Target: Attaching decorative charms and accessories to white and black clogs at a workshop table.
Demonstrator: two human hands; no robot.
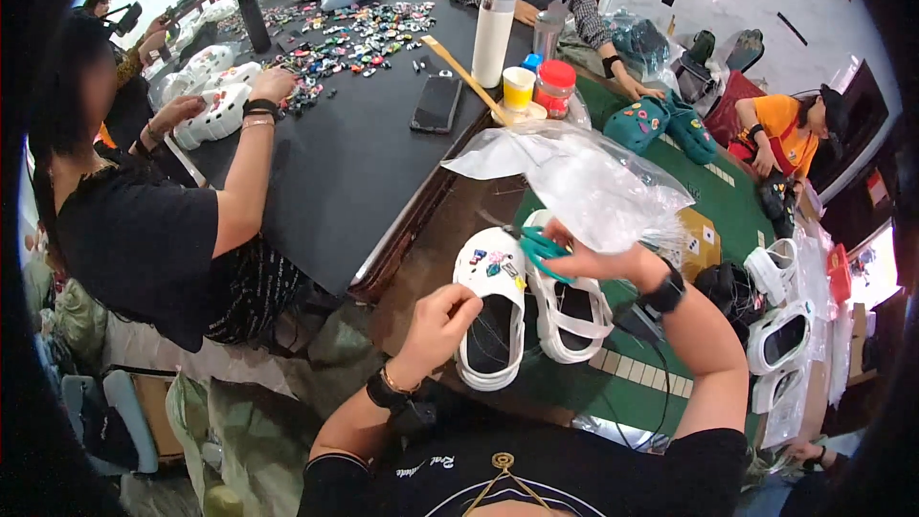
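A pair of white clogs stands in front of me with black insoles. Colourful charms dot the toe of the left clog (475, 278). Beside it stands the right clog (543, 311), its toe partly hidden by my right hand (595, 263). That hand is closed on scissors (544, 251) with teal handles, whose blades point to the far left over the clogs' toes. My left hand (438, 325) is at the left side of the left clog with its fingers pinched together; what they hold, if anything, is too small to make out. Thin threads seem to lie inside the left clog.
Clear plastic bags (584, 177) lie just beyond the clogs. A phone (437, 103), a white bottle (493, 38), a red-lidded jar (555, 86) and many small charms (359, 38) sit on the black table. Co-workers handle other clogs (215, 115) and green clogs (637, 124). More white clogs (777, 335) stand right.
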